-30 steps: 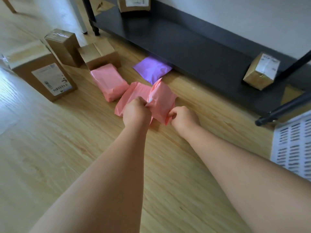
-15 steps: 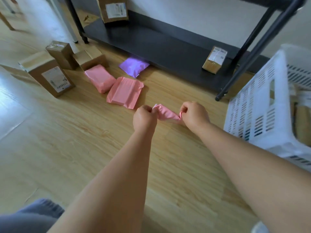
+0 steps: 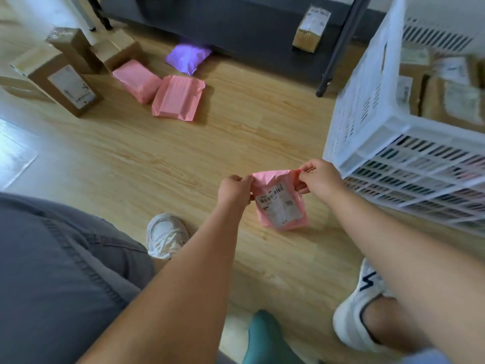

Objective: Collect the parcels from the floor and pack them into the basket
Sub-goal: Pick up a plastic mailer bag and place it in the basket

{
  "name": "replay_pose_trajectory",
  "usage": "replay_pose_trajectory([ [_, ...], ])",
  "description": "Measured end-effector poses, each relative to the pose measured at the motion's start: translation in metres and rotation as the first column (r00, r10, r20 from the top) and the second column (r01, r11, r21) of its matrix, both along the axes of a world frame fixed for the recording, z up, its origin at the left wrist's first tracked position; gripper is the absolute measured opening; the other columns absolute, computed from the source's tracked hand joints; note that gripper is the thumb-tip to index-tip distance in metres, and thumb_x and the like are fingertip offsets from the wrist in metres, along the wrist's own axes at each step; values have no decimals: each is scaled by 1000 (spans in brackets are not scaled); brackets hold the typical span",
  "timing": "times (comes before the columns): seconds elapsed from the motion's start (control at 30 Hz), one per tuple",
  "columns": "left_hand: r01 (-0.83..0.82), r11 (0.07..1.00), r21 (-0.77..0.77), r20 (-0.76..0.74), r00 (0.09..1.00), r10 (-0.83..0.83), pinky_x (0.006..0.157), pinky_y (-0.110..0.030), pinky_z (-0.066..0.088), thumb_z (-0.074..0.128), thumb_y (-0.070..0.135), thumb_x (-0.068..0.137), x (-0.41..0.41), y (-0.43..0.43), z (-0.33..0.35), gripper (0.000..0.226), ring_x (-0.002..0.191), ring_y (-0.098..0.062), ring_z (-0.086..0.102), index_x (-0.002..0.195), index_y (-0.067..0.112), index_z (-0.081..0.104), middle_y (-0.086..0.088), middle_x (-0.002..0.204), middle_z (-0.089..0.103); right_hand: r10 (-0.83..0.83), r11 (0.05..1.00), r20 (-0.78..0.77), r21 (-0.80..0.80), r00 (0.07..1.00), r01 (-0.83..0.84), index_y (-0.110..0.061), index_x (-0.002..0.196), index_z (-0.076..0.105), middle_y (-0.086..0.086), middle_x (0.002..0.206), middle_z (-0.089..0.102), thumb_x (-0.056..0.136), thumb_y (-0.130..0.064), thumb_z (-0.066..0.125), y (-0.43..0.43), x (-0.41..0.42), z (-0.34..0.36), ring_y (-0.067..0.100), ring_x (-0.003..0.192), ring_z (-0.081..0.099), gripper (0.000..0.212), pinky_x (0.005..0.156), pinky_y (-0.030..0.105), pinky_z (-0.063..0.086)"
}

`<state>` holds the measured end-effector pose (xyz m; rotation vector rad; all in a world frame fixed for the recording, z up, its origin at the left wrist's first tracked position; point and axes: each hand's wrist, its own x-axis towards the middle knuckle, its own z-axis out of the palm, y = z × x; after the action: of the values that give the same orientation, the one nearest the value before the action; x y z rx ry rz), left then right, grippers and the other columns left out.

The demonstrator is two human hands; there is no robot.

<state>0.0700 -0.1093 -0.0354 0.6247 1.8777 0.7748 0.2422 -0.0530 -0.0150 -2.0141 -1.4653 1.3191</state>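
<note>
On the head view I have both hands curled shut: left hand [image 3: 233, 190] and right hand [image 3: 319, 179] each pinch a top corner of the labelled pink parcel [image 3: 280, 206], which hangs over the wooden floor [image 3: 131, 158] near the white basket [image 3: 367, 106]. Farther off lie a flat pink mailer [image 3: 178, 97], a plump pink mailer [image 3: 136, 80], a purple mailer [image 3: 187, 57] and cardboard boxes [image 3: 65, 82]. A black shelf leg [image 3: 338, 46] stands beside the basket.

Between left hand [image 3: 233, 191] and right hand [image 3: 319, 179], pinched at its top corners over the light wooden plank floor [image 3: 157, 158]: small pink plastic mailer bag [image 3: 280, 206], just left of the white slotted plastic basket [image 3: 367, 132]. Inside the basket, stacked brown cardboard parcels [image 3: 451, 101]. Far left on the floor, three brown cardboard boxes [image 3: 60, 80] clustered together. Right of them, two flat pink plastic mailers [image 3: 178, 97] side by side. Behind those, purple plastic mailer [image 3: 187, 57] at the edge of the dark low shelf board [image 3: 236, 27]. On that board, further right, small taped cardboard box [image 3: 311, 28].
</note>
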Motion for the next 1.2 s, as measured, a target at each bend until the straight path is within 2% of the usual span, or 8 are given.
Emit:
replay_pose_trajectory([
  [0.17,28,997,-74,252,968,-8,75,-34,57,46,45,99,28,-29,-17,42,96,-21,67,113,9,61,-4,103,69,-43,998,-16,-57,999,42,-18,103,64,3,96,71,87,-1,51,-33,19,-32,24,89,68,26,87,48,55],
  [0.4,68,994,-91,215,975,-47,98,-37,45,51,25,97,24,-16,-27,47,121,-26,54,142,16,45,-6,134,57,109,989,15,-106,994,-107,-26,140,47,-3,125,60,93,-9,51,-40,12,-39,19,109,58,50,94,38,50],
  [0.47,44,992,-117,34,999,-40,91,-27,42,56,23,93,22,-18,-33,51,122,-26,54,143,14,44,-8,136,56,130,989,102,-87,986,-121,-22,141,47,2,135,56,92,-9,56,-42,14,-44,22,117,56,52,91,28,44],
  [0.57,100,974,-204,-135,982,-129,84,-27,42,57,25,92,23,-21,-39,52,115,-27,58,141,13,43,-10,130,59,164,985,227,-94,960,-146,-17,139,48,8,136,53,90,-10,59,-46,18,-50,25,121,54,51,92,30,42],
  [0.7,246,920,-307,-102,952,-288,83,-27,43,51,24,95,35,-19,-48,50,116,-27,58,143,13,42,-10,131,59,236,964,308,-196,922,-181,-16,145,41,10,143,48,90,-11,56,-51,23,-65,28,126,50,58,100,34,41],
  [0.87,419,825,-380,-59,879,-474,93,-37,51,49,9,93,54,-14,-53,38,113,-31,59,130,5,55,-14,125,62,244,943,325,-301,914,-144,-11,129,51,13,130,58,92,-15,53,-53,22,-79,32,117,55,37,90,34,43],
  [0.97,405,813,-419,-98,870,-484,79,-33,50,45,14,94,58,-13,-64,31,101,-29,63,119,5,62,-13,115,66,246,929,304,-344,921,-134,-10,114,56,11,113,65,89,-21,55,-57,22,-91,31,103,61,27,76,30,43],
  [1.2,321,841,-436,-179,885,-431,68,-29,43,54,27,94,59,-12,-72,27,94,-28,64,111,8,61,-8,105,68,180,927,252,-367,951,-78,-21,101,59,9,106,69,76,-17,70,-64,18,-106,31,96,66,28,83,40,54],
])
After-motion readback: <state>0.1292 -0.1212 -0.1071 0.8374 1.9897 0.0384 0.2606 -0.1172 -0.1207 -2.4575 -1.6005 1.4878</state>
